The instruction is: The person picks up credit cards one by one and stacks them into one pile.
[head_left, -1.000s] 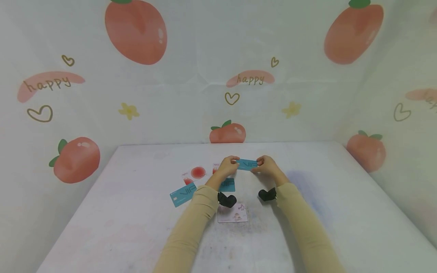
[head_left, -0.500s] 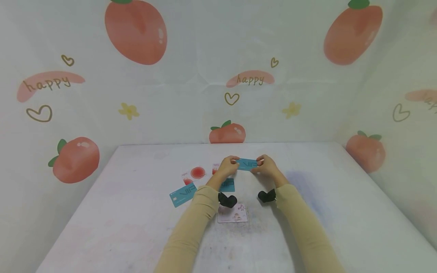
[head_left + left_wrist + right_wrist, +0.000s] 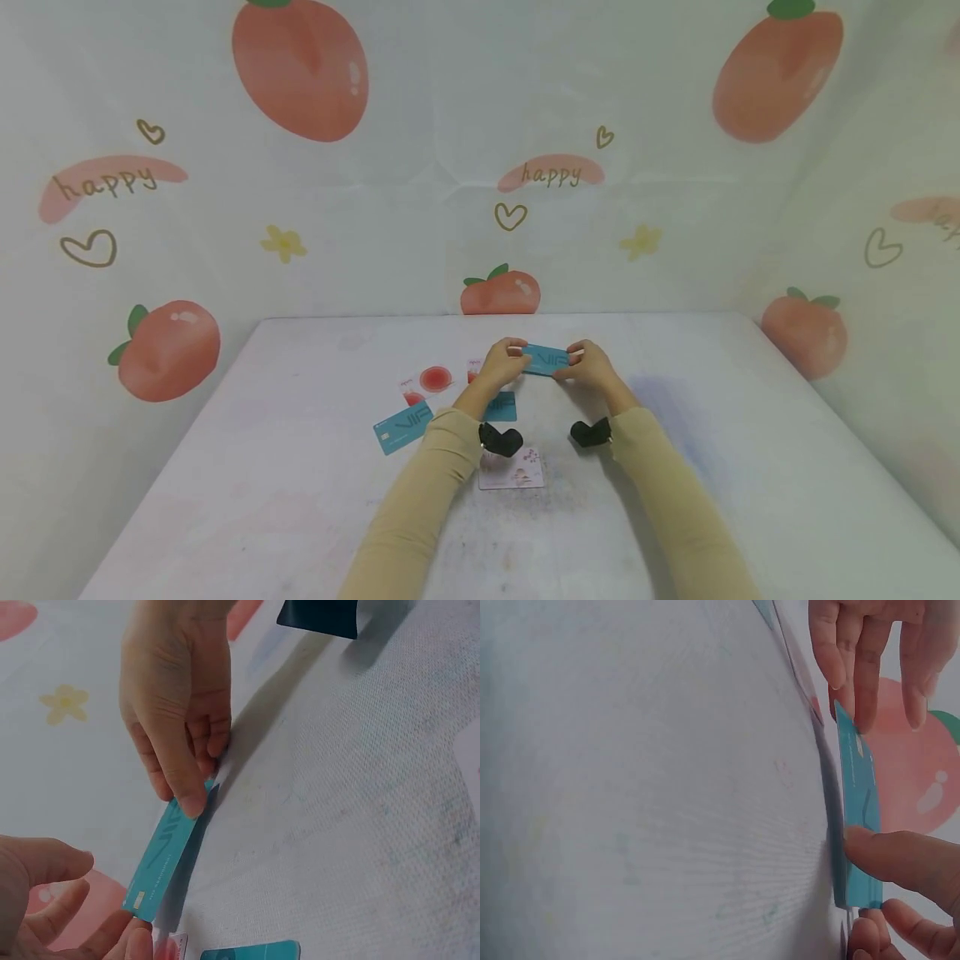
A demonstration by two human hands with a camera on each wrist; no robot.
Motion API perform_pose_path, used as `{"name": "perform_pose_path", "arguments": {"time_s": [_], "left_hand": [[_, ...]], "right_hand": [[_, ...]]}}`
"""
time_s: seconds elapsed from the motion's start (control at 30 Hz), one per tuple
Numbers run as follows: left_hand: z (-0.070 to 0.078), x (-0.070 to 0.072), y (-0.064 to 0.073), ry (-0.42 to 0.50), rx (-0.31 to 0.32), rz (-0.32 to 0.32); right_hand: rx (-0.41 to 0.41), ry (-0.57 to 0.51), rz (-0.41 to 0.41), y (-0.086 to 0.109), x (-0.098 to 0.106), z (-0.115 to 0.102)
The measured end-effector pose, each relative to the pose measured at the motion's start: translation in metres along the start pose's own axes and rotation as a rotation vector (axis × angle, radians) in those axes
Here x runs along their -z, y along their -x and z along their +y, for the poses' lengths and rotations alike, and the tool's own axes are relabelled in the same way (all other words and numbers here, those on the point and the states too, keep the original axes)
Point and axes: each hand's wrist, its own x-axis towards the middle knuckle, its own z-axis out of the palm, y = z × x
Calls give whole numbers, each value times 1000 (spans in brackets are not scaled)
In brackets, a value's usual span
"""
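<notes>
A teal VIP card (image 3: 546,360) is raised at a tilt over the far middle of the table, its shadow alongside. My right hand (image 3: 591,367) pinches one end, the thumb (image 3: 870,844) flat on the printed face and fingers behind. At the other end, my left hand (image 3: 501,367) has fingertips (image 3: 135,937) touching the card's edge, while its thumb (image 3: 67,861) is lifted off. Below my left hand lies a second teal VIP card (image 3: 501,407), partly hidden by the wrist.
On the white table (image 3: 285,500), another teal card (image 3: 403,427) lies at an angle beside a white card with a red circle (image 3: 435,379). A pink-patterned card (image 3: 512,471) lies nearer. Behind the left hand, a red-and-white card (image 3: 474,367) is partly covered. A patterned cloth (image 3: 390,283) backs the table.
The held card has shifted slightly to the right and tilted so more of its face shows. Both hands moved only a little with it; the cards on the table stay put.
</notes>
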Motion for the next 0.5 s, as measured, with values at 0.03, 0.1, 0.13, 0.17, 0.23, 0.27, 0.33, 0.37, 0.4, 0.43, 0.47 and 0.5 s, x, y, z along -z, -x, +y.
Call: {"name": "perform_pose_path", "arguments": {"time_s": [0.03, 0.1, 0.13, 0.17, 0.23, 0.27, 0.33, 0.37, 0.4, 0.43, 0.47, 0.5], "left_hand": [[1, 0, 1, 2, -7, 4], [2, 1, 3, -6, -32, 15], [3, 1, 3, -13, -45, 21], [4, 1, 4, -24, -58, 27], [6, 2, 7, -46, -79, 39], [7, 3, 9, -60, -92, 45], [7, 4, 9, -79, -95, 52], [7, 5, 9, -83, -92, 51], [5, 6, 8, -86, -95, 50], [2, 6, 5, -82, -99, 47], [0, 7, 5, -95, -118, 52], [-2, 8, 4, -107, -136, 57]], "right_hand": [[1, -2, -1, 1, 0, 0], [1, -6, 1, 3, 1, -1], [9, -4, 2, 4, 1, -2], [12, -3, 1, 5, 2, -3], [15, -5, 1, 7, 2, -5], [16, -4, 3, 8, 3, -6], [21, -2, 4, 10, 3, -7], [21, -7, 4, 11, 4, -8], [28, -8, 6, 11, 4, -9], [40, -6, 6, 12, 4, -9], [48, -11, 6, 12, 5, -10], [57, -13, 5, 13, 5, -10]]}}
